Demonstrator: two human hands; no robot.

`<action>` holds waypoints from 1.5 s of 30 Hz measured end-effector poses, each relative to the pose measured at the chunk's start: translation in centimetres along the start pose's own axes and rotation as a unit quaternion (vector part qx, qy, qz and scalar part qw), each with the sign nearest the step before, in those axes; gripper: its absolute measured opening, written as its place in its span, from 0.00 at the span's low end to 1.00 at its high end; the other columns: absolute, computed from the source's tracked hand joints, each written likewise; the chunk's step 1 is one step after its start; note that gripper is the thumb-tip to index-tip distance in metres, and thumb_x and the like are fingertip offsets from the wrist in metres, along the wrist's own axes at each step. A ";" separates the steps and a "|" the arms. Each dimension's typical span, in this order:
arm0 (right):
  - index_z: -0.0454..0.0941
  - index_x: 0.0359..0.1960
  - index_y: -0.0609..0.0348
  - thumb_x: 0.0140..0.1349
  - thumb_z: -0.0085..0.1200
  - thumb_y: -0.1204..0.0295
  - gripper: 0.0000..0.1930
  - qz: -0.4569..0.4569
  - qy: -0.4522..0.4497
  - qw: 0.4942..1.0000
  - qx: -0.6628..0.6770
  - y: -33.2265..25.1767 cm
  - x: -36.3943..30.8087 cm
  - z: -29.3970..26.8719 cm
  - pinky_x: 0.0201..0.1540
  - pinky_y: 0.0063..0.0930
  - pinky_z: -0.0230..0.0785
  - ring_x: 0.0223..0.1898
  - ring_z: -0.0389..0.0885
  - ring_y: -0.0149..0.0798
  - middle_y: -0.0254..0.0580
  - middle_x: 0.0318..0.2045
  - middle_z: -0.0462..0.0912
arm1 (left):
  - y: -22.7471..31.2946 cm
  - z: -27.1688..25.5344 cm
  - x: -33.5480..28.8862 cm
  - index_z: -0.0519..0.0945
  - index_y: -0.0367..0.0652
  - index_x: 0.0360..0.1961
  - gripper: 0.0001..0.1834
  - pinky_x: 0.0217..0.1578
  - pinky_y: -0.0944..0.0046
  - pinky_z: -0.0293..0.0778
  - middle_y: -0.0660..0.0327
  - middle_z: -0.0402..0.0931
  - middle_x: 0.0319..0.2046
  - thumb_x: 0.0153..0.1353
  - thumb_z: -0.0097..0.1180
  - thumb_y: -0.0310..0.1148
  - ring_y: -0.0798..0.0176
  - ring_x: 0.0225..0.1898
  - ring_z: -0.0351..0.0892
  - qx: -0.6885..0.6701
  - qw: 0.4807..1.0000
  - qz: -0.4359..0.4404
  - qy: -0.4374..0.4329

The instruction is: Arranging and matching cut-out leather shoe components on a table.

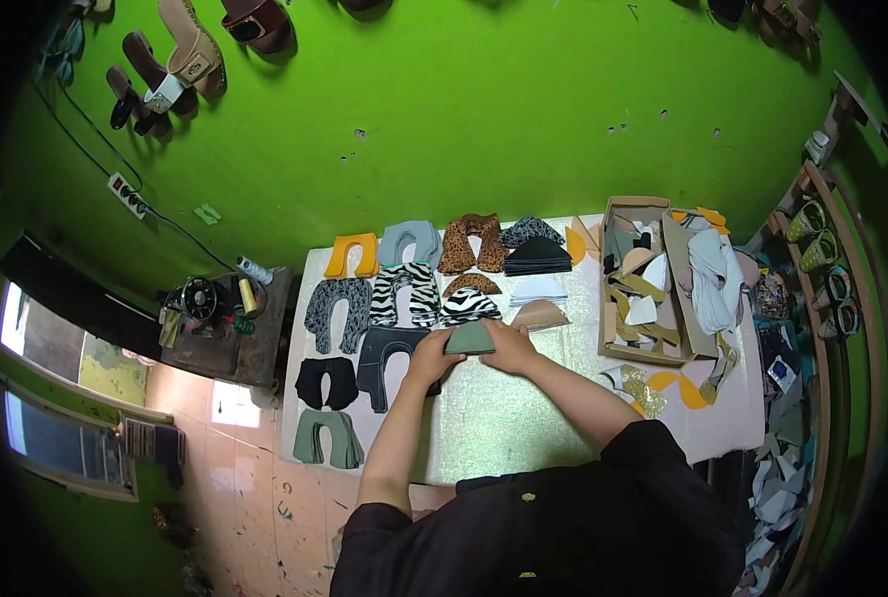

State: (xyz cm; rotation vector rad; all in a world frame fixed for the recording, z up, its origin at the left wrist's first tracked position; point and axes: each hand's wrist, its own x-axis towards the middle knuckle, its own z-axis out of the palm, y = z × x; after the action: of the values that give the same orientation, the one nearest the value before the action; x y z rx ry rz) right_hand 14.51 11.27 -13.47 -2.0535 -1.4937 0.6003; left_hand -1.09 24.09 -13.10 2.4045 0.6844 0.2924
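Over the middle of the table I hold a small stack of green half-round cut pieces (470, 339) between both hands. My left hand (430, 354) is closed on its left end, and my right hand (509, 347) grips its right end. Just left of my left hand lies a dark grey U-shaped stack (372, 362), partly covered by the hand and forearm. Beyond the green stack are zebra-print half-round pieces (471, 307). A tan half-round stack (543, 314) lies beyond my right hand. At the near left corner sits a green U-shaped stack (314, 438).
Several more patterned U-shaped stacks (404, 296) line the table's left and far side (307, 298). An open cardboard box (608, 349) of scraps stands at right, with loose yellow and glittery offcuts (675, 388) nearby. A sewing machine (200, 298) stands on a side table at left.
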 end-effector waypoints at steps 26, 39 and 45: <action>0.78 0.33 0.57 0.54 0.52 0.72 0.07 0.110 0.425 0.876 0.201 10.1 -1.6 -18.7 0.33 0.30 0.72 0.31 0.82 0.41 0.43 0.28 0.82 | 15.6 7.7 0.0 0.68 0.41 0.55 0.27 0.55 0.43 0.55 0.49 0.69 0.51 0.53 0.56 0.37 0.46 0.54 0.66 0.012 0.975 0.177 0.132; 0.76 0.43 0.59 0.52 0.54 0.58 0.21 0.275 0.153 0.923 -0.222 22.7 1.6 -18.1 0.61 0.49 0.46 0.51 0.71 0.45 0.46 0.45 0.78 | 19.7 16.3 1.5 0.67 0.48 0.58 0.26 0.58 0.41 0.52 0.57 0.66 0.55 0.57 0.53 0.39 0.51 0.60 0.61 0.022 0.978 0.205 0.026; 0.81 0.35 0.57 0.52 0.52 0.60 0.15 0.320 0.141 0.929 -0.122 25.2 2.4 -19.4 0.59 0.54 0.48 0.50 0.72 0.45 0.45 0.43 0.79 | 19.8 16.4 1.9 0.71 0.49 0.54 0.24 0.58 0.43 0.53 0.58 0.69 0.52 0.54 0.56 0.38 0.52 0.58 0.64 0.008 0.976 0.216 0.040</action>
State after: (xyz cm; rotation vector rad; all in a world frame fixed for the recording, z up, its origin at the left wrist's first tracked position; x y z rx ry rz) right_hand 45.58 4.19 -15.05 -2.7034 -0.7430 0.3311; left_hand 14.36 3.42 -13.74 2.5510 0.1877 0.5646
